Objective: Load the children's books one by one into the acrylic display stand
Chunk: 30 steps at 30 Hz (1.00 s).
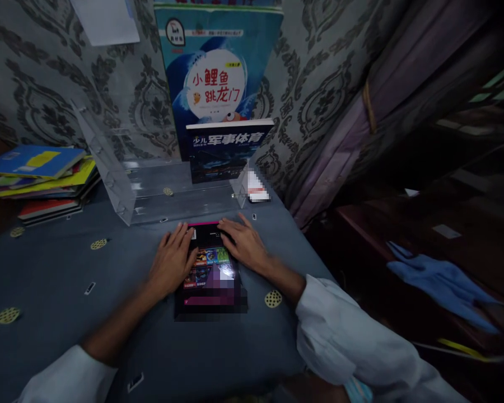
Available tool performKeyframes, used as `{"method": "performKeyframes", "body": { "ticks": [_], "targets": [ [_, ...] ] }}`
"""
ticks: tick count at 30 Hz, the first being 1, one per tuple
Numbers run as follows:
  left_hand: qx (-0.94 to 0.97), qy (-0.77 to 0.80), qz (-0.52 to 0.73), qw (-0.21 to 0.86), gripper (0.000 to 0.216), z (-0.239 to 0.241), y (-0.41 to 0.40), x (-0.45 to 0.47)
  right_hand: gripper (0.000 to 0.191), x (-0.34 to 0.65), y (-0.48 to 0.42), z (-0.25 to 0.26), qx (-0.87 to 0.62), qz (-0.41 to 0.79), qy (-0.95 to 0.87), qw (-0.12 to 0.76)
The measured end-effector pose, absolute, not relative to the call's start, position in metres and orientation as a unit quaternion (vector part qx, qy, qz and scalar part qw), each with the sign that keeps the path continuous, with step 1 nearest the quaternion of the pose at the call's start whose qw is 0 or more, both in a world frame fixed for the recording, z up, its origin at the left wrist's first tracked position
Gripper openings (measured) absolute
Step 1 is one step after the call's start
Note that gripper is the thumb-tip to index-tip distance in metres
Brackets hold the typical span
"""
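Note:
A dark book (pixel 212 242) with a pink edge and small coloured pictures lies flat on the table, its near part blurred out. My left hand (pixel 172 258) rests along its left side, fingers stretched toward the far corner. On the far right corner lies my right hand (pixel 244 242), fingers extended and spread. Neither hand is wrapped around the book. Just beyond stands a clear acrylic book rack (pixel 168 196). Upright at its right end are a navy book (pixel 227 159) and, behind it, a taller blue-green book (pixel 218 73).
A stack of books (pixel 42 173) lies at the left of the patterned tablecloth (pixel 121 268). Behind the rack is patterned wall covering (pixel 147 101). A curtain (pixel 340 145) hangs at the right. Past the table's right edge lies a blue cloth (pixel 441 285) on a dark surface.

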<state>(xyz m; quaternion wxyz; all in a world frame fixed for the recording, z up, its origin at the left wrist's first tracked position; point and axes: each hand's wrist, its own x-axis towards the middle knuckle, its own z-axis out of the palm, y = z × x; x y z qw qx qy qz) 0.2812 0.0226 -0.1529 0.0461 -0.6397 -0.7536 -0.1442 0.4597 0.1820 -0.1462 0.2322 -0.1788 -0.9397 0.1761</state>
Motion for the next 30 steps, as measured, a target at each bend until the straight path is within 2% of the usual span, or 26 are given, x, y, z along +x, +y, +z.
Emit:
{"method": "performKeyframes", "body": {
  "ticks": [10, 16, 22, 27, 30],
  "targets": [
    [-0.63, -0.77, -0.082, 0.058, 0.049, -0.137, 0.023, 0.29, 0.039, 0.458, 0.198, -0.152, -0.142, 0.284, -0.924, 0.214],
    [-0.661, -0.747, -0.049, 0.046, 0.051, -0.129, 0.033, 0.29, 0.036, 0.459, 0.204, -0.152, -0.178, 0.341, -0.888, 0.252],
    [-0.735, -0.674, -0.079, -0.016, 0.061, -0.127, 0.056, 0.288, 0.035, 0.457, 0.208, -0.153, -0.211, 0.338, -0.874, 0.278],
    [-0.762, -0.639, -0.101, -0.025, 0.048, -0.128, 0.069, 0.292, 0.033, 0.457, 0.21, -0.153, -0.205, 0.34, -0.871, 0.29],
    [-0.765, -0.635, -0.102, -0.018, 0.048, -0.13, 0.069, 0.295, 0.033, 0.456, 0.211, -0.153, -0.199, 0.341, -0.871, 0.292]
  ]
}}
